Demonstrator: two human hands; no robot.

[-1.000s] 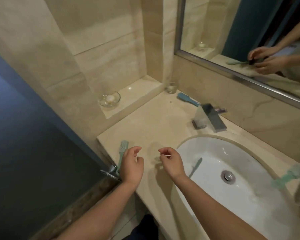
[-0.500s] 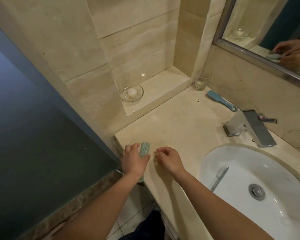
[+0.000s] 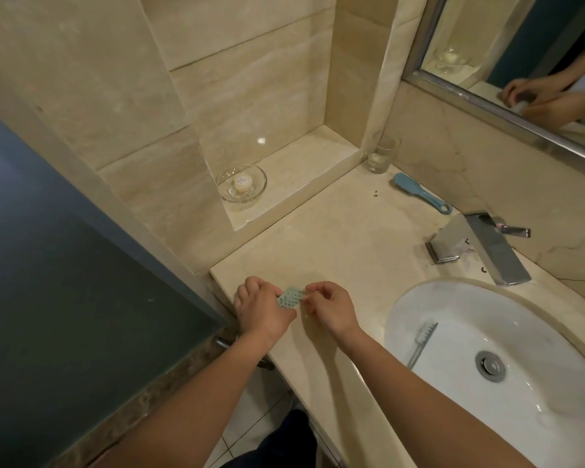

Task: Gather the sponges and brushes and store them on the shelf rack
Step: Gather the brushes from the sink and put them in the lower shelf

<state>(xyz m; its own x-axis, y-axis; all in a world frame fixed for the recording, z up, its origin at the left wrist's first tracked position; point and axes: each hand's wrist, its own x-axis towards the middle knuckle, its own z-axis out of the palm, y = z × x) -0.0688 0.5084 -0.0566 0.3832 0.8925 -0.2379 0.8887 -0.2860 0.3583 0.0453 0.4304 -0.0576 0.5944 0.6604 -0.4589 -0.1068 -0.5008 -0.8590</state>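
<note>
1. Status: green brush [image 3: 289, 297] is in the left hand [image 3: 262, 310], over the front-left corner of the worktop [image 3: 335, 238]. Left fingers [image 3: 250, 288] curl round the handle, which is hidden under the palm. Only the bristle head shows.
2. Right hand [image 3: 333, 307]: thumb and forefinger are curled to a pinch right at the head's far edge. Can't tell whether they grip it or just touch.
3. Orientation: bristle face is up toward the camera and the head points away and right, at the right hand. Long axis looks to run back under the left palm toward the worktop's front edge.
4. Handling, my read: light, rigid plastic, maybe wet and slick. Hold by the handle, not the bristles; one hand is enough.
5. To gather: blue brush [image 3: 419, 192] lies flat on the worktop by the back wall, head near the glass [image 3: 382, 153], loop end toward the tap [image 3: 480, 251]. Take it mid-handle.
6. Toothbrush [image 3: 423, 342] leans on the basin [image 3: 554, 434] wall, bristles up toward the rim, handle down-slope. Thin, likely slippery on the glaze; pinch the neck.
7. No sponges or shelf rack in view.
</note>
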